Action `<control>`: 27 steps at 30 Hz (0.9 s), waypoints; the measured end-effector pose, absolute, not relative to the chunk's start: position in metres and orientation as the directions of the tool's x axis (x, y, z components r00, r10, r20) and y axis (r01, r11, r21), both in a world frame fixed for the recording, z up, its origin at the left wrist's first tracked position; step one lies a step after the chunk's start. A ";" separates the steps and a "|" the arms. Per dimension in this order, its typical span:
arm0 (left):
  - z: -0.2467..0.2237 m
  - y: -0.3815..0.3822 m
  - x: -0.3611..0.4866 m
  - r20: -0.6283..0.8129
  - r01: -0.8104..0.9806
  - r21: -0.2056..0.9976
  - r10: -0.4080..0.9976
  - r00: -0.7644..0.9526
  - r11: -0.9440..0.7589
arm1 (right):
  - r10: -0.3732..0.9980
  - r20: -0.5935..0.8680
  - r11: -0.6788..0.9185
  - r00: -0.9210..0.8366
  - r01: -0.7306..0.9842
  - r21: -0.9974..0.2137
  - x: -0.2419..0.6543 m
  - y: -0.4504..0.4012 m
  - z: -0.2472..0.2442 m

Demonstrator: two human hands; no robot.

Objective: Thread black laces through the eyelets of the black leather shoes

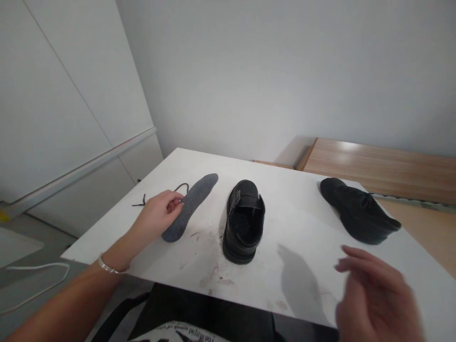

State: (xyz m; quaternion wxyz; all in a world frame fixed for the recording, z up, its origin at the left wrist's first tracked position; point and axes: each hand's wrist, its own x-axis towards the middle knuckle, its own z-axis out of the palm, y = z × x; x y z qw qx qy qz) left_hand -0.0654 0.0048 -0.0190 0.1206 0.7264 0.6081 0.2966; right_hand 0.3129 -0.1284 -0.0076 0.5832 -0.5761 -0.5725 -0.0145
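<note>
My left hand (pixel 164 209) pinches the near left edge of a grey insole (pixel 195 199) on the white table. A thin dark shoelace (pixel 183 185) shows just beyond those fingers, and part of it is hidden by the hand. To the right of the insole stands a black shoe (pixel 244 223), upright, toe away from me, its lace holes bare and its tongue showing. My right hand (pixel 374 289) is raised over the table's near right part, somewhat blurred, fingers apart and nothing seen in them. Beyond it a second black shoe (pixel 356 209) sits on the table.
Crumbs and brown smudges mark the white table (pixel 285 190) around the middle shoe. A wood-grain board (pixel 384 159) lies beyond the table's right side. A grey wall rises behind, and white panels (pixel 64 95) stand at the left. A white cable (pixel 42 267) hangs low at the left.
</note>
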 end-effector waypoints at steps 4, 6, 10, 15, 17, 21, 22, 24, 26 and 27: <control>0.007 -0.026 -0.039 0.512 0.659 0.641 0.859 0.014 -0.393 | 0.850 0.520 0.417 0.089 0.490 -0.765 0.234 -0.090 0.000; 0.018 -0.042 -0.018 0.614 0.610 0.589 0.785 0.088 -0.530 | 0.894 0.447 0.391 0.033 0.430 -0.813 0.207 -0.080 0.008; 0.034 -0.058 0.022 0.728 0.416 0.489 0.621 0.290 -0.767 | 0.914 0.403 0.371 0.047 0.307 -0.876 0.188 -0.074 0.024; 0.049 -0.036 0.036 0.614 0.202 0.542 0.548 0.568 -0.816 | 0.907 0.407 0.359 0.106 0.312 -0.880 0.213 -0.077 0.042; 0.048 -0.014 0.033 0.563 0.269 0.498 0.544 0.623 -0.824 | 0.895 0.430 0.340 0.115 0.447 -0.827 0.234 -0.076 0.053; 0.038 0.032 0.036 0.280 0.563 0.313 0.641 0.715 -0.765 | 0.934 0.350 0.296 -0.070 0.700 -0.650 0.270 -0.067 0.086; 0.035 0.041 0.040 0.211 0.603 0.277 0.659 0.722 -0.748 | 0.953 0.268 0.283 -0.140 0.727 -0.625 0.275 -0.064 0.094; 0.033 0.054 0.050 0.146 0.662 0.220 0.696 0.703 -0.716 | 0.965 0.050 0.232 -0.256 0.756 -0.612 0.282 -0.058 0.109; 0.032 0.062 0.060 0.156 0.700 0.189 0.725 0.671 -0.689 | 0.927 -0.189 0.155 -0.323 0.791 -0.592 0.283 -0.054 0.120; 0.032 0.065 0.064 0.171 0.710 0.184 0.733 0.658 -0.680 | 0.898 -0.295 0.112 -0.327 0.817 -0.566 0.282 -0.052 0.124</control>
